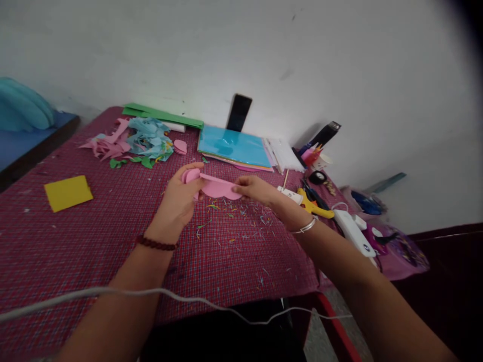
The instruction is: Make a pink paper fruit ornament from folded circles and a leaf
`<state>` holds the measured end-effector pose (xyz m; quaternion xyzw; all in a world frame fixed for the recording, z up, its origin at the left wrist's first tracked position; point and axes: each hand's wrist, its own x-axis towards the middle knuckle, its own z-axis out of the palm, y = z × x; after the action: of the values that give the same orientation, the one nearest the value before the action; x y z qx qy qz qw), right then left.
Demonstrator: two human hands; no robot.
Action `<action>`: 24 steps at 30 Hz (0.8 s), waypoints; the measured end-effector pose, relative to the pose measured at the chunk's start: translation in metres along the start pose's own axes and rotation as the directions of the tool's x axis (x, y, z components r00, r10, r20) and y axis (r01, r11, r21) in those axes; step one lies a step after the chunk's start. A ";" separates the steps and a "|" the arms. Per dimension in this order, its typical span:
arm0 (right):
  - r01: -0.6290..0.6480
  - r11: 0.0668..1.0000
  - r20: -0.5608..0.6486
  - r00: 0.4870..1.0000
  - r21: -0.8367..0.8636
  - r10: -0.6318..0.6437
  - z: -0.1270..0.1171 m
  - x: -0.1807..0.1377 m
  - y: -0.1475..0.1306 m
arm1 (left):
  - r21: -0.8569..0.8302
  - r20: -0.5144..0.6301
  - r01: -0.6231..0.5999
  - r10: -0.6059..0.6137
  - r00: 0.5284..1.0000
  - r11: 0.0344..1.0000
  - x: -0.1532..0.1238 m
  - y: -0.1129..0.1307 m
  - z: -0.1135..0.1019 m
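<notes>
The pink foam strip (218, 187) with rounded petal lobes is stretching level between the left hand (180, 198) and right hand (256, 190), above the checked cloth (94, 236), its left end curling over.

L hand (177, 201): dark red bead bracelet (156, 245) round wrist. R hand (254, 190): thin silver bangle (305, 227) at wrist. Both forearms (128, 301) bare, w/ short nails.

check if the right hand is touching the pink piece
Touching. The head view shows the right hand pinching one end of the pink piece with no gap; the left hand grips its other end.
</notes>
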<state>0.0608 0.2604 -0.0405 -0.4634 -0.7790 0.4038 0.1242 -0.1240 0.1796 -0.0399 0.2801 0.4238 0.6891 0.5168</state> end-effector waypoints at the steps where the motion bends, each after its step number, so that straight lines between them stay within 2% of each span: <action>1: 0.011 0.999 0.009 1.000 0.040 -0.011 0.005 0.006 -0.007 | -0.007 0.032 0.005 -0.005 0.999 1.000 -0.001 0.001 0.000; 4: 0.060 0.991 0.016 0.998 0.122 -0.063 0.017 0.022 -0.024 | -0.004 0.099 0.020 -0.019 0.995 1.000 -0.003 0.001 -0.002; 6: 0.102 0.982 -0.027 0.995 0.160 -0.099 0.020 0.026 -0.031 | 0.006 0.115 0.025 -0.026 0.993 1.000 -0.003 0.000 -0.003; 8: 0.133 0.970 -0.069 0.990 0.202 -0.121 0.019 0.022 -0.035 | 0.014 0.109 0.031 -0.033 0.994 0.999 -0.002 -0.002 -0.003; 11: 0.139 0.954 -0.021 0.990 0.265 -0.138 0.017 0.008 -0.035 | 0.028 0.076 0.050 -0.052 0.996 0.998 -0.002 -0.006 -0.001; 14: 0.119 0.948 0.018 0.991 0.295 -0.131 0.022 0.002 -0.030 | 0.024 0.005 0.063 -0.063 0.998 0.998 0.000 -0.007 0.000; 20: 0.135 0.963 -0.067 0.990 0.234 -0.123 0.032 0.025 -0.018 | -0.082 -0.259 -0.003 -0.018 0.966 0.997 0.012 0.007 -0.017; 24: 0.196 0.974 -0.001 0.980 0.115 -0.198 0.036 0.036 -0.021 | -0.134 -0.275 0.021 -0.057 0.960 0.991 0.016 0.010 -0.023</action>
<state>0.0079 0.2666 -0.0541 -0.3739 -0.7971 0.4360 0.1862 -0.1525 0.1867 -0.0429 0.1380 0.4518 0.7374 0.4828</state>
